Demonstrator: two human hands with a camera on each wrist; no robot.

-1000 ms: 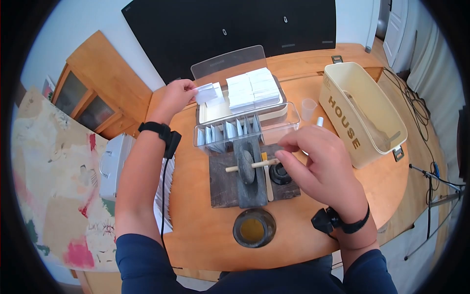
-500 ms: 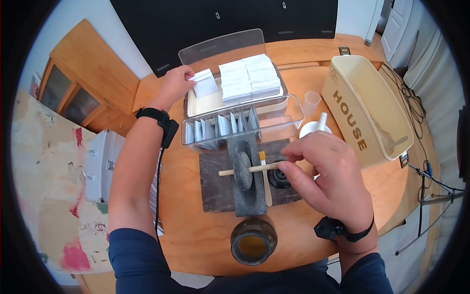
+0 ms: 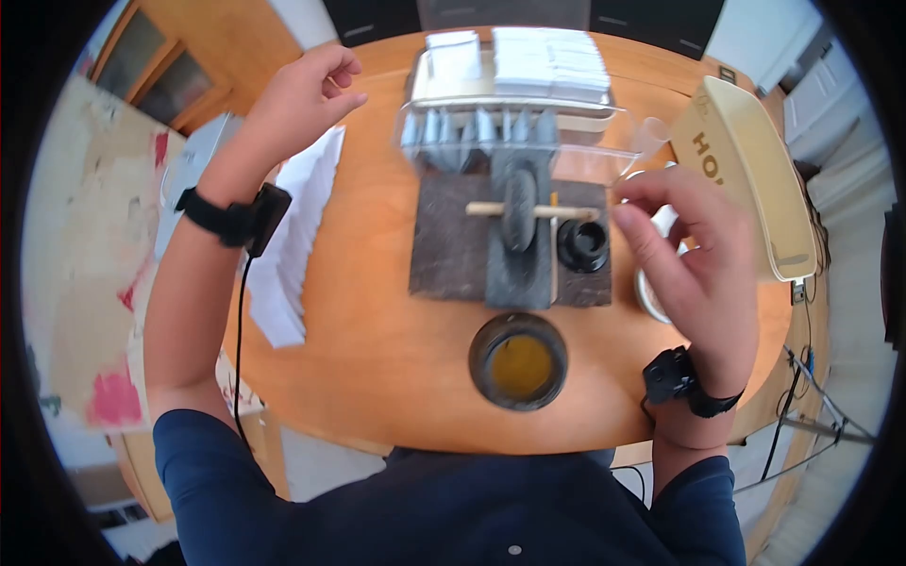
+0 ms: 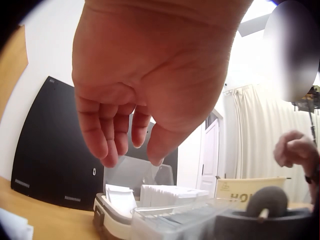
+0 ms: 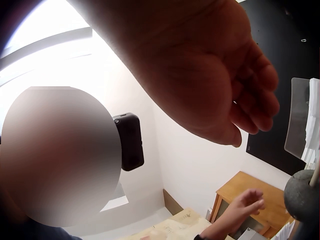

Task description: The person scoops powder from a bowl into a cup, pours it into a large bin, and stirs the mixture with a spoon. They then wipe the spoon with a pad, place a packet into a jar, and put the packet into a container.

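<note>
My left hand (image 3: 307, 99) hangs in the air at the far left of the table, fingers loosely bent and holding nothing. To its right, folded white papers (image 3: 455, 57) lie in the white tray (image 3: 462, 90) beside larger paper stacks (image 3: 552, 61). My right hand (image 3: 698, 255), also empty and loosely curled, hovers just right of a wooden rod (image 3: 486, 208). That rod runs through a grey stone wheel (image 3: 519, 212), which stands in a long stone trough (image 3: 519, 288) on a dark board (image 3: 448, 245). A black round pot (image 3: 582, 245) sits beside the trough.
Nearer the body stands a dark jar (image 3: 484, 382) with yellow contents. A clear box (image 3: 604, 132) of packets lies before the tray. At right are a clear cup (image 3: 651, 134), a white bowl (image 3: 651, 292) and a cream bin (image 3: 731, 123); at left, white sheets (image 3: 293, 226).
My left hand has let go of the folded paper in the tray and moved left, away from it. My right hand has come off the rod's end. The head view has tilted down.
</note>
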